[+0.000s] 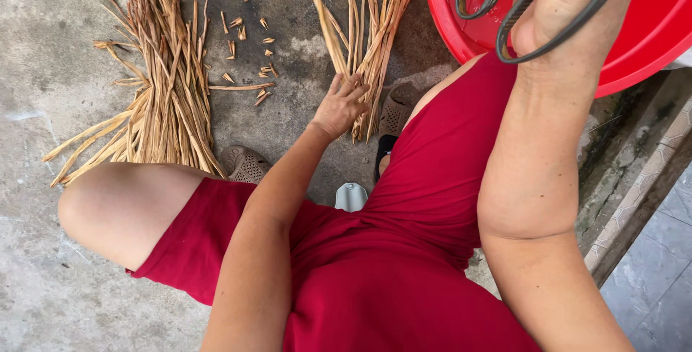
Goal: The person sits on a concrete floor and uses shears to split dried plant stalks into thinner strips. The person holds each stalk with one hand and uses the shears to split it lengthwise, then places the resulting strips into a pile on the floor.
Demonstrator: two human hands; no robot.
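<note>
Round red plastic basin [649, 42]: holds what may be water, contents mostly hidden. My right hand [559, 6], over it, closed through black-handled scissors [519, 13]. My left hand [340, 105], fingers spread, rests on a bundle of dried tan reed strips [367, 27] on the concrete floor [43, 49].

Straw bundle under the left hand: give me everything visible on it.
The straw bundle is a loose sheaf of long, flat, dry tan strips, like dried leaves or reeds. It lies on the concrete floor, running from the top edge of the picture down toward the person, the strips drawing together at the near end. The left hand rests on that near end, fingers spread over the strips. Its right side lies close beside the red basin; whether they touch cannot be told.
</note>
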